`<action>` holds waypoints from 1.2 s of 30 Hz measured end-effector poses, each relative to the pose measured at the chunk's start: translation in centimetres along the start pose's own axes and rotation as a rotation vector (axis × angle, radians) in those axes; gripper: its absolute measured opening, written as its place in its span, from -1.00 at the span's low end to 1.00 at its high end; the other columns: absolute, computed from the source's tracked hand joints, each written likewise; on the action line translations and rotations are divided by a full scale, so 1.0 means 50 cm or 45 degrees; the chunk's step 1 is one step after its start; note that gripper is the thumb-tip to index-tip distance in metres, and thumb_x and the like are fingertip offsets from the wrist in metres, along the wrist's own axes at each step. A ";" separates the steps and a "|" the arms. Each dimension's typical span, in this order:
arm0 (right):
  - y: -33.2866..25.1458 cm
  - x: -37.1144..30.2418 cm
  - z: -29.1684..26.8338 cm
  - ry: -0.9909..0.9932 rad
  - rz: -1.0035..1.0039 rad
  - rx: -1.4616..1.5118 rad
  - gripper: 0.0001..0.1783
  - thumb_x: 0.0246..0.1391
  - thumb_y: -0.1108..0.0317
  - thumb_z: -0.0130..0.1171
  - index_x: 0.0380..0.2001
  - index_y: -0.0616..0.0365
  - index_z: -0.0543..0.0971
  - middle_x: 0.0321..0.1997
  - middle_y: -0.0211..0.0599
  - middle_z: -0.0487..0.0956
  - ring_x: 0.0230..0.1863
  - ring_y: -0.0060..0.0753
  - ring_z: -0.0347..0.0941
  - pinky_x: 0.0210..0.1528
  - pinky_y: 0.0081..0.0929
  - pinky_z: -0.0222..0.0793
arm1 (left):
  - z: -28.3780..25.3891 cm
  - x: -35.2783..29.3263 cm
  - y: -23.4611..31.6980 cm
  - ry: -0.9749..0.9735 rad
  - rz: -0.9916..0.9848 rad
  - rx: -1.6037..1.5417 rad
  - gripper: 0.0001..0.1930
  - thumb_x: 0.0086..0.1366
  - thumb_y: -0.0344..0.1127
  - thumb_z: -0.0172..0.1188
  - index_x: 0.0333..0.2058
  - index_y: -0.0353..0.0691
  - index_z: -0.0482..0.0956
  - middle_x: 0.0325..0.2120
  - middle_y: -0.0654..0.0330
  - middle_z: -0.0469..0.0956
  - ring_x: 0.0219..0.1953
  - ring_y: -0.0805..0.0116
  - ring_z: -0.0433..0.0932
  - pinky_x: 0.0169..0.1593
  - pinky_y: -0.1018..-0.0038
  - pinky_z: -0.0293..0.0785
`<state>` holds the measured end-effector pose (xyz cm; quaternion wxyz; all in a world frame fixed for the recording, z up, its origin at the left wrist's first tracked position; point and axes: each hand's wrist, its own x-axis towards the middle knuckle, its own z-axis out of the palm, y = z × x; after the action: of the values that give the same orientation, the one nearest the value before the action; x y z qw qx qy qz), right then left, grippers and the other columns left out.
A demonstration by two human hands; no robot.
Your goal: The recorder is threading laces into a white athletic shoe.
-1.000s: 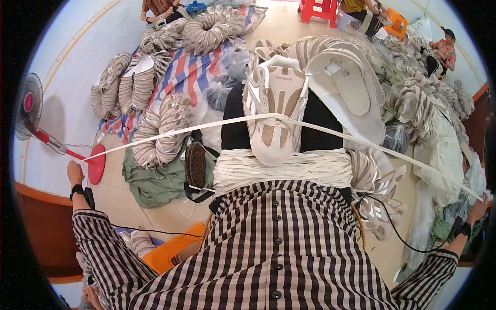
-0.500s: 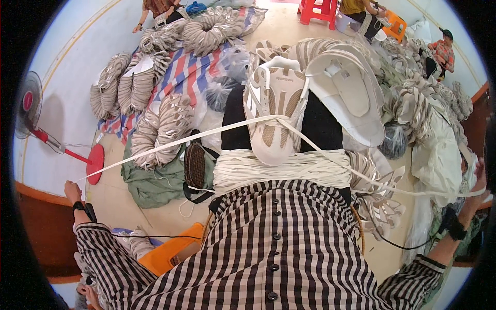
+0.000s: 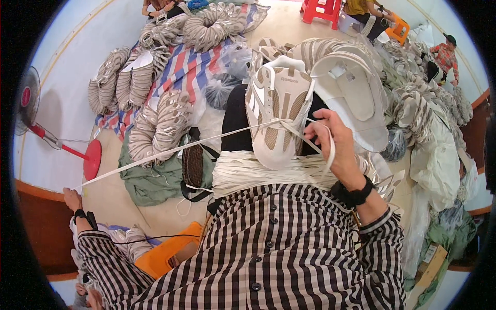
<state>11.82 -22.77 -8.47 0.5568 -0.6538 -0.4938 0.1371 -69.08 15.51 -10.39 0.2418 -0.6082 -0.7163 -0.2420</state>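
Observation:
A beige and white shoe upper (image 3: 276, 142) lies across my lap, toe toward me. A cream shoelace (image 3: 170, 151) runs through its lower eyelets and stretches taut out to the far left. My left hand (image 3: 73, 199) is closed on that end, arm extended. My right hand (image 3: 336, 142) is beside the upper's right edge, fingers curled, with the other part of the lace looping from it. Below the upper, a thick bundle of cream laces (image 3: 274, 170) lies across my lap. A pale foam-like sole-shaped piece (image 3: 356, 98) rests just beyond, to the right.
Rings of stacked shoe uppers (image 3: 160, 126) lie on a striped sheet (image 3: 181, 72) at left. More piles (image 3: 418, 111) and white plastic bags (image 3: 439, 168) are at right. A standing fan (image 3: 93, 160), orange stool (image 3: 168, 253) and red stool (image 3: 321, 13) are around. Other people sit at the back.
My right hand has come in from the far right to the shoe upper, and its side of the lace has gone slack. My left hand still holds its end taut.

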 end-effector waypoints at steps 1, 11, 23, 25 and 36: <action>0.026 0.001 0.008 0.006 0.019 0.003 -0.85 0.20 0.48 -0.04 -0.19 0.29 0.41 -0.47 -0.24 0.59 -0.45 -0.56 0.52 -0.33 -0.61 0.45 | 0.005 0.010 0.005 -0.012 0.033 -0.079 -0.82 0.12 -0.41 -0.06 -0.30 -0.34 0.39 -0.54 -0.11 0.47 -0.50 0.03 0.50 -0.37 0.22 0.43; 0.064 0.012 0.040 0.133 -0.128 -0.224 -0.94 0.12 0.46 0.07 -0.37 0.22 0.46 -0.60 -0.25 0.56 -0.59 -0.42 0.52 -0.47 -0.55 0.41 | -0.094 -0.144 0.663 -0.250 0.603 -0.936 -0.79 0.13 -0.51 -0.01 -0.25 -0.27 0.51 -0.47 0.10 0.53 -0.38 0.29 0.50 -0.24 0.44 0.41; 0.058 0.026 0.044 0.028 -0.169 -0.412 -0.89 0.04 0.44 0.16 -0.46 0.16 0.42 -0.66 -0.13 0.49 -0.62 -0.06 0.47 -0.59 -0.30 0.30 | -0.326 -0.457 1.171 -0.831 0.689 -1.938 -0.91 0.18 -0.48 0.16 -0.31 -0.28 0.55 -0.51 0.28 0.53 -0.45 0.56 0.45 -0.35 0.60 0.37; 0.042 0.035 0.039 -0.043 -0.273 -0.636 -0.88 0.04 0.41 0.14 -0.44 0.15 0.41 -0.63 -0.09 0.50 -0.57 0.00 0.49 -0.55 -0.18 0.32 | -0.330 -0.480 1.194 -0.921 0.730 -1.964 -0.91 0.22 -0.48 0.16 -0.29 -0.32 0.54 -0.44 0.31 0.55 -0.38 0.60 0.49 -0.25 0.63 0.40; 0.033 0.042 0.028 -0.160 -0.051 -0.413 -0.92 0.05 0.43 0.13 -0.45 0.18 0.45 -0.70 -0.11 0.46 -0.64 -0.05 0.45 -0.56 -0.27 0.29 | -0.323 -0.538 1.217 -0.639 0.805 -1.969 -0.89 0.18 -0.51 0.15 -0.28 -0.27 0.53 -0.44 0.14 0.53 -0.41 0.37 0.49 -0.28 0.56 0.39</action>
<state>12.62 -20.10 -9.59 0.4145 -0.7152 -0.5563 0.0850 -4.23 -6.44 -12.05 -0.3478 -0.8074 -0.1810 -0.4409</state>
